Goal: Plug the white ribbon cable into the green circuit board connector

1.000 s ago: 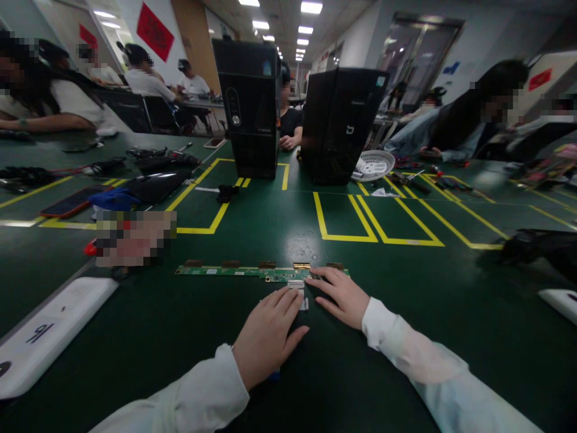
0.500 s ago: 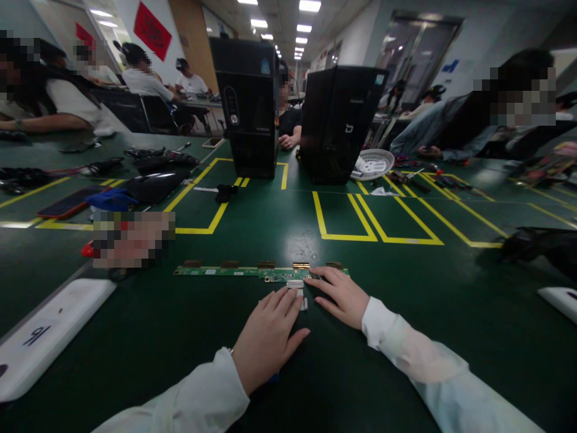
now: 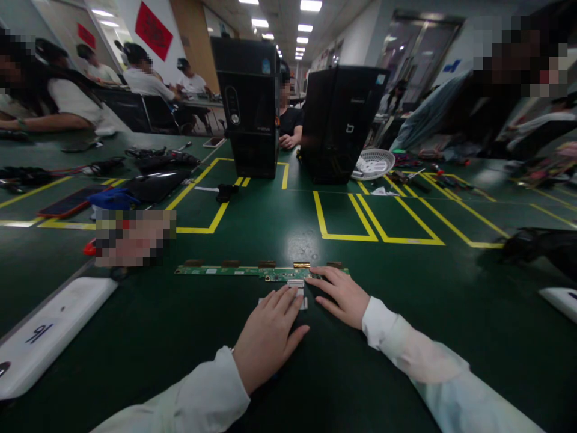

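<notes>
A long, narrow green circuit board (image 3: 225,272) lies flat on the dark green table, with several brown-gold tabs along its far edge. My right hand (image 3: 340,294) rests with its fingertips on the board's right part, fingers stretched and thumb apart. Nearer to me, my left hand (image 3: 273,331) lies palm down, its fingers laid over a white flat ribbon cable (image 3: 303,302) at the board's near-side connector (image 3: 296,283). Most of that cable is hidden under the left fingers, and I cannot tell whether it is seated in the connector.
Two black computer towers (image 3: 246,114) (image 3: 345,123) stand at the back. Right of them is a white basket (image 3: 375,163). A white case (image 3: 56,337) lies at the left, near cables and a blue cloth (image 3: 112,199). Yellow tape (image 3: 349,237) marks the table. Other people sit around.
Both my hands and the circuit board stay in place. At the right, the person in the light blue sleeve has leaned and shifted.
</notes>
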Demonstrator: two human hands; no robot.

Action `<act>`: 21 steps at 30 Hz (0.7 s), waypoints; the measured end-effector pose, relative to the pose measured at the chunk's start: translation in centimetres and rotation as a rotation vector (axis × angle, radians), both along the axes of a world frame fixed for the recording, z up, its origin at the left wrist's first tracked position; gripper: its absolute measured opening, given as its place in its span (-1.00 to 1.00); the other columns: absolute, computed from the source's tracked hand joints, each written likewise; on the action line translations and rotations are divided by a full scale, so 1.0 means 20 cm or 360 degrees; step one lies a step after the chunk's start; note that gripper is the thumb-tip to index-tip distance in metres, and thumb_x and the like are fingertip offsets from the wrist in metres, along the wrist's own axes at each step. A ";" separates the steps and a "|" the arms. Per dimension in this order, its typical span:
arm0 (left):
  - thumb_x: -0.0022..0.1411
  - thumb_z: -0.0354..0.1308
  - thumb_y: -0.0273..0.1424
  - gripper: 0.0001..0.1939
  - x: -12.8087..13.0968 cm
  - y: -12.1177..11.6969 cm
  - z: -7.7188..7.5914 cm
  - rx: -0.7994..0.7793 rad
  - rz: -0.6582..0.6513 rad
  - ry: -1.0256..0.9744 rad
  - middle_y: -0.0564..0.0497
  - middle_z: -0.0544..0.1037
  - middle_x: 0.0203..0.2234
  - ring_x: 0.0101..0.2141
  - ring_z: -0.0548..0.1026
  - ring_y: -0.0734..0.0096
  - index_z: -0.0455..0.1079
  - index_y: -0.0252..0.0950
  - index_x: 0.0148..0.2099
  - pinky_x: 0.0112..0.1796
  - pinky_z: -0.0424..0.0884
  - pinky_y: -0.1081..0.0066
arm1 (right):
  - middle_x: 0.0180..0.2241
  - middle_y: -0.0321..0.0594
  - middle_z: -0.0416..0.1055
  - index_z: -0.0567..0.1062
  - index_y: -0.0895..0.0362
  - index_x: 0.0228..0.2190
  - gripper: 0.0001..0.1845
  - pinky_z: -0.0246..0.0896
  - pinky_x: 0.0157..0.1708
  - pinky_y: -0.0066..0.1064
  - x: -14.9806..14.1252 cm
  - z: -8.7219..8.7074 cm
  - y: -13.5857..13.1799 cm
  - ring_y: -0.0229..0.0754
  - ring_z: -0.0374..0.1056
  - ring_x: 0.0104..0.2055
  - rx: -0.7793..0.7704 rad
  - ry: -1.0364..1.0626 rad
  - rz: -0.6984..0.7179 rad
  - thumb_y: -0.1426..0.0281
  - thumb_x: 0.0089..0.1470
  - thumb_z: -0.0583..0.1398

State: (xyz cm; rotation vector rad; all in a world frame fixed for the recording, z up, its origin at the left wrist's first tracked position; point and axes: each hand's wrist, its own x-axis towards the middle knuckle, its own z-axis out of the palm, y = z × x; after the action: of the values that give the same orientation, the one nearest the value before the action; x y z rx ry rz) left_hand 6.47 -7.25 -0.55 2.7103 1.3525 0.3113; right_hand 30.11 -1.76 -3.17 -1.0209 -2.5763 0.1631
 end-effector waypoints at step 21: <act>0.36 -0.03 -0.12 -0.38 0.02 0.00 -0.02 -0.0070 -0.0018 -0.0033 -0.28 0.30 0.25 0.25 0.26 0.01 0.18 -0.41 0.30 0.18 0.29 -0.02 | 0.17 0.04 0.29 0.37 0.10 0.14 -0.56 0.19 0.16 0.04 0.01 0.00 0.01 0.03 0.20 0.22 -0.0013 0.0085 0.0044 0.32 0.25 0.10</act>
State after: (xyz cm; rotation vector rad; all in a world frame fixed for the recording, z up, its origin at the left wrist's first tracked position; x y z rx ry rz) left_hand 6.80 -7.31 -0.95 2.6708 1.3227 0.3042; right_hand 30.34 -1.54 -3.26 -0.9708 -2.5442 0.2054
